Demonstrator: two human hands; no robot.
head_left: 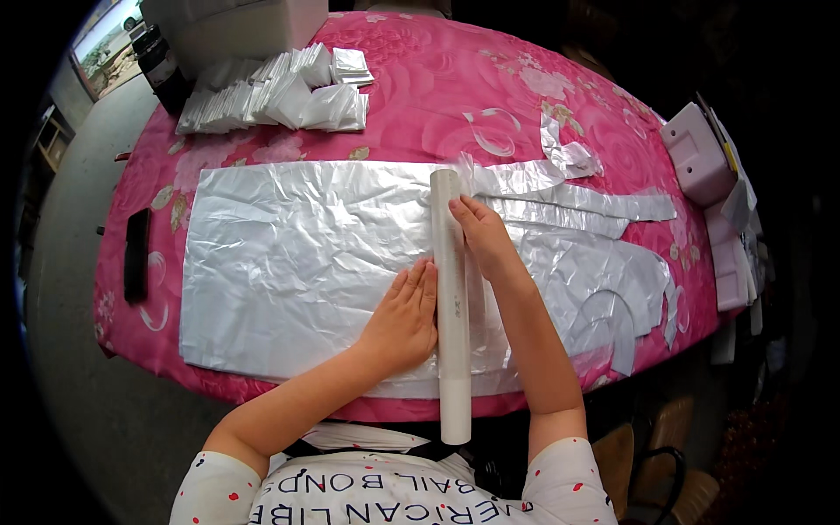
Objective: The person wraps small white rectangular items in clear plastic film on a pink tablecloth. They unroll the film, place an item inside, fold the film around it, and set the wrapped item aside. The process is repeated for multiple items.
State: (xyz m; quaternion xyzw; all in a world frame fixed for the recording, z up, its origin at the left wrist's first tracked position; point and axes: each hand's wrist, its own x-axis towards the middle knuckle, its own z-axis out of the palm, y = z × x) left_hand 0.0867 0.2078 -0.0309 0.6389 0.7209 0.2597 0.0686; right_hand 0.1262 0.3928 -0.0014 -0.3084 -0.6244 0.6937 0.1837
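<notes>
A long white roll of clear plastic film (451, 306) lies lengthwise away from me, across a flat stack of silvery plastic sheets (280, 262). Its near end juts over the table's front edge. My left hand (404, 319) lies flat on the silver sheet, fingers stretched out and its edge against the roll's left side. On the roll's other side, my right hand (484, 234) rests with fingertips touching the roll, its fingers loosely extended; its thumb is hard to make out. Right of the roll, clear film covers the silver material, whose right end is cut into strips (612, 206).
Folded silvery packets (271, 92) are piled at the far left, before a white foam box (232, 35) and a dark jar (159, 66). A black oblong object (136, 255) lies on the pink flowered tablecloth (411, 79). White foam containers (700, 157) stand along the right edge.
</notes>
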